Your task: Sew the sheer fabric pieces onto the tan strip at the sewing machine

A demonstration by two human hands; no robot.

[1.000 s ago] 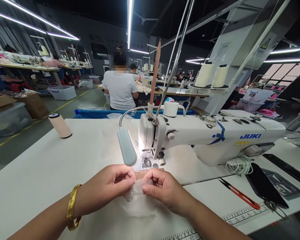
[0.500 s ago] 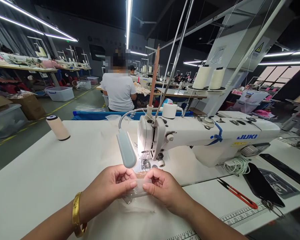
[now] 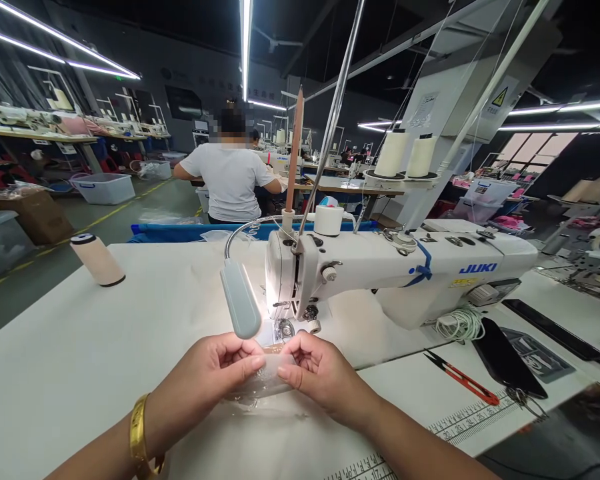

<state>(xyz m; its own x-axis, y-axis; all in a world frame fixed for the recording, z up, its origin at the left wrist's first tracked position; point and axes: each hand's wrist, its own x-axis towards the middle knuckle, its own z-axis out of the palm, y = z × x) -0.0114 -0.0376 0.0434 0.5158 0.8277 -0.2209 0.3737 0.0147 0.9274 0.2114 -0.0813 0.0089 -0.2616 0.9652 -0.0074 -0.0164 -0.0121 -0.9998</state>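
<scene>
Between my two hands is a piece of thin, see-through material (image 3: pixel 267 377), pinched at its upper edge. My left hand (image 3: pixel 225 370), with a gold bangle (image 3: pixel 139 433) on the wrist, is closed on its left side, thumb on top. My right hand (image 3: pixel 313 367) is closed on its right side, its thumb close to the left one. Both hands are just in front of the presser foot (image 3: pixel 284 329) of a white sewing machine (image 3: pixel 360 263). A brownish strip (image 3: pixel 273 349) shows behind the material, between the fingers.
A grey lamp (image 3: pixel 241 300) hangs over the left of the needle area. On the white table (image 3: pixel 105 347) are a thread cone (image 3: pixel 98 260), red snips (image 3: pixel 463 379) and a black phone (image 3: pixel 510 360). A person in a white shirt (image 3: pixel 231 177) sits ahead.
The view has shifted slightly, so the machine and table lie further left. The see-through material hangs wider below my fingers. The person ahead has spread both elbows outward.
</scene>
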